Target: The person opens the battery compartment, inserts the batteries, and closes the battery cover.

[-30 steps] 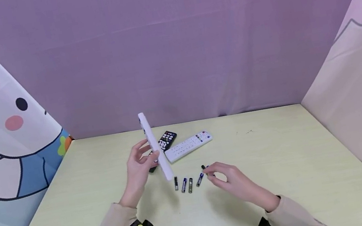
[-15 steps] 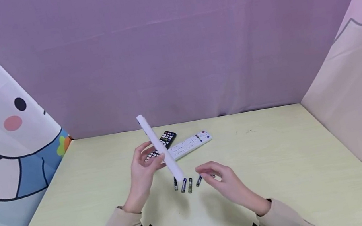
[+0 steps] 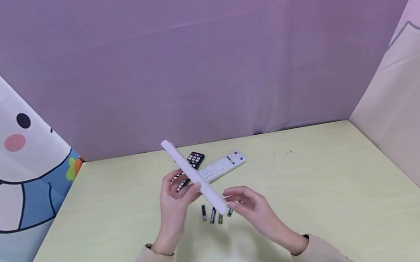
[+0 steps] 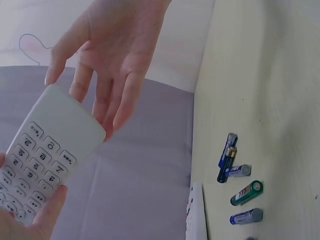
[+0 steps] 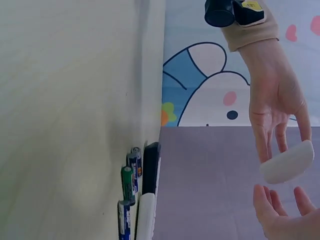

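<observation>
My left hand (image 3: 175, 207) grips a white remote control (image 3: 207, 192) around its middle, raised above the table and tilted, its lower end toward my right hand. In the left wrist view its button face (image 4: 35, 167) shows. My right hand (image 3: 251, 208) is at that lower end with fingers loosely extended, thumb tip by one corner. In the right wrist view these fingers (image 5: 270, 200) stand just under the remote's end, holding nothing. Several small batteries (image 3: 204, 212) lie on the table beneath; one is green (image 4: 246, 193), others blue and silver.
A second white remote (image 3: 226, 165) lies on the table (image 3: 329, 185) behind the batteries. Partly under it in view, a black remote (image 3: 196, 157) is half hidden by my left hand. A purple cloth (image 3: 197, 58) hangs behind, with printed cloths at both sides.
My right hand has moved left from over the rightmost batteries to the end of the held remote. My left hand has brought the remote right and lower, turning it more slanted.
</observation>
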`<state>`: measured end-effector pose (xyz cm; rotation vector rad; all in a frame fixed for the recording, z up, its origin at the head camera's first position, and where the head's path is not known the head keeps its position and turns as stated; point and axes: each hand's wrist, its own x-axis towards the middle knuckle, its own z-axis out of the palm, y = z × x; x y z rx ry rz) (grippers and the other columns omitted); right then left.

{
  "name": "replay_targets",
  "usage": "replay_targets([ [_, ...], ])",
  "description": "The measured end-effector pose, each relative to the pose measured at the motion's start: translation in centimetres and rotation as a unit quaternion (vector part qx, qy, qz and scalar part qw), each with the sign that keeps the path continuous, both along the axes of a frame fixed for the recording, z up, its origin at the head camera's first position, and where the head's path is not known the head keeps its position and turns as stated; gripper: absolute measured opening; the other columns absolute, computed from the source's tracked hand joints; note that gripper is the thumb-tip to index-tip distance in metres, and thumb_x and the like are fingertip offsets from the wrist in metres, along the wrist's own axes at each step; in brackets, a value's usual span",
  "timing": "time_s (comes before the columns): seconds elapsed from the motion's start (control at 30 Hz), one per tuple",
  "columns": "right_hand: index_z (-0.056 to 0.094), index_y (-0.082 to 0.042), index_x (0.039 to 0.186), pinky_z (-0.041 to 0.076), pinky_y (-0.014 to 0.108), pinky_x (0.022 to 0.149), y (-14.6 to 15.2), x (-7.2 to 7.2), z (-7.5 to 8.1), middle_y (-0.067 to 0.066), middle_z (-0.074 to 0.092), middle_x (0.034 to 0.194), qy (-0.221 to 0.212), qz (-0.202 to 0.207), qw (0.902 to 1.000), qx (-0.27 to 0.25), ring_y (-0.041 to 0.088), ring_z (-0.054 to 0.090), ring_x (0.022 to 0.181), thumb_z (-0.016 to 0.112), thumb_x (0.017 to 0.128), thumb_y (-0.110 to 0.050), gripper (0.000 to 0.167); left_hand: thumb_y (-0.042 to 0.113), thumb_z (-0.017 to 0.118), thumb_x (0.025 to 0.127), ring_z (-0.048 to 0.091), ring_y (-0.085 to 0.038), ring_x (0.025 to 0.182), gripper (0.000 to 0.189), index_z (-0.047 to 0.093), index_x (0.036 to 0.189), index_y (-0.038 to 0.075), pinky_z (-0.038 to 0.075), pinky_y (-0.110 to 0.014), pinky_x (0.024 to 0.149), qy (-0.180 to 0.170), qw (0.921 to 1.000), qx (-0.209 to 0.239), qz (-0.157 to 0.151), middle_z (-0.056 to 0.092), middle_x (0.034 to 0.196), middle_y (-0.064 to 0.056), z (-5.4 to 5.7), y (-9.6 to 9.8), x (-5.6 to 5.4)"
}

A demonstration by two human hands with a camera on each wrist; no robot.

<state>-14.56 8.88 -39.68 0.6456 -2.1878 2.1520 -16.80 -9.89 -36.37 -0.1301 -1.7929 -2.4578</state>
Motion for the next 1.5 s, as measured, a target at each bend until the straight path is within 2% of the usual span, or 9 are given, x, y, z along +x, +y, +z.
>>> replay_targets([
  [0.17,0.049,0.007,0.115,0.049,0.023,0.082,-0.3,0.2,0.1,0.021,0.051,0.115,-0.036,0.002,0.9993,-0.013,0.012,0.053,0.099,0.057,0.084,-0.005,0.035,-0.01,0.059,0.076,0.058,-0.018,0.092,0.052,0.034,0.12,0.004,0.051,-0.036,0.082,-0.002,1.0,0.006,-0.004,0.045,0.118,-0.015,-0.2,0.4,0.3],
  [0.37,0.047,0.006,0.118,0.051,0.024,0.081,-0.5,0.3,0.2,0.02,0.047,0.119,-0.066,0.005,0.9974,-0.028,0.015,0.052,0.101,0.058,0.081,-0.002,0.039,-0.01,0.059,0.076,0.058,-0.018,0.091,0.051,0.035,0.118,0.004,0.051,-0.036,0.082,0.001,1.0,0.009,-0.003,0.044,0.118,-0.014,-0.3,0.7,0.7],
  [0.63,0.051,0.006,0.115,0.048,0.024,0.086,-0.6,0.3,0.2,0.019,0.05,0.116,-0.06,-0.015,0.9978,-0.023,0.016,0.053,0.096,0.064,0.076,0.001,0.041,-0.009,0.06,0.076,0.058,-0.016,0.091,0.051,0.035,0.118,0.005,0.051,-0.036,0.083,-0.004,1.0,0.003,-0.007,0.044,0.12,-0.015,-0.5,1.0,1.0],
  [0.83,0.052,0.009,0.113,0.048,0.028,0.086,-0.2,0.5,0.2,0.024,0.051,0.114,-0.046,-0.002,0.9984,-0.034,0.022,0.054,0.098,0.066,0.075,-0.001,0.041,-0.01,0.059,0.076,0.058,-0.018,0.091,0.047,0.036,0.115,0.004,0.051,-0.036,0.083,0.002,0.9999,0.012,-0.007,0.045,0.116,-0.015,-0.6,1.1,1.0],
  [1.0,0.053,0.009,0.111,0.049,0.028,0.085,0.1,0.7,0.2,0.024,0.052,0.113,-0.044,0.001,0.9984,-0.036,0.019,0.055,0.097,0.067,0.075,-0.001,0.04,-0.008,0.057,0.079,0.059,-0.019,0.091,0.04,0.038,0.112,0.002,0.051,-0.037,0.082,-0.002,0.9995,0.031,0.006,0.048,0.111,-0.013,-0.6,1.0,1.0],
  [1.13,0.055,0.008,0.111,0.049,0.028,0.084,0.3,1.0,0.2,0.021,0.053,0.111,-0.049,-0.007,0.9985,-0.024,0.016,0.055,0.097,0.068,0.074,-0.001,0.04,-0.004,0.057,0.081,0.06,-0.017,0.091,0.042,0.036,0.117,0.002,0.051,-0.037,0.082,-0.013,0.999,0.036,0.025,0.05,0.111,-0.013,-0.2,0.9,1.0],
  [1.37,0.06,-0.002,0.108,0.049,0.027,0.086,0.9,1.3,0.1,0.012,0.056,0.111,-0.022,-0.032,0.9989,0.027,0.016,0.055,0.097,0.071,0.072,-0.009,0.038,-0.003,0.058,0.081,0.058,-0.019,0.094,0.057,0.033,0.129,0.016,0.05,-0.036,0.084,-0.016,0.9971,0.053,0.052,0.051,0.111,-0.012,0.3,0.5,0.9],
  [1.5,0.061,-0.004,0.107,0.047,0.027,0.088,1.2,1.5,0.2,0.012,0.055,0.114,-0.003,-0.037,0.9984,0.042,0.014,0.054,0.1,0.072,0.072,-0.011,0.037,-0.005,0.058,0.081,0.056,-0.021,0.1,0.066,0.029,0.133,0.023,0.049,-0.037,0.085,-0.006,0.9971,0.059,0.049,0.051,0.116,-0.013,0.6,0.3,1.0],
])
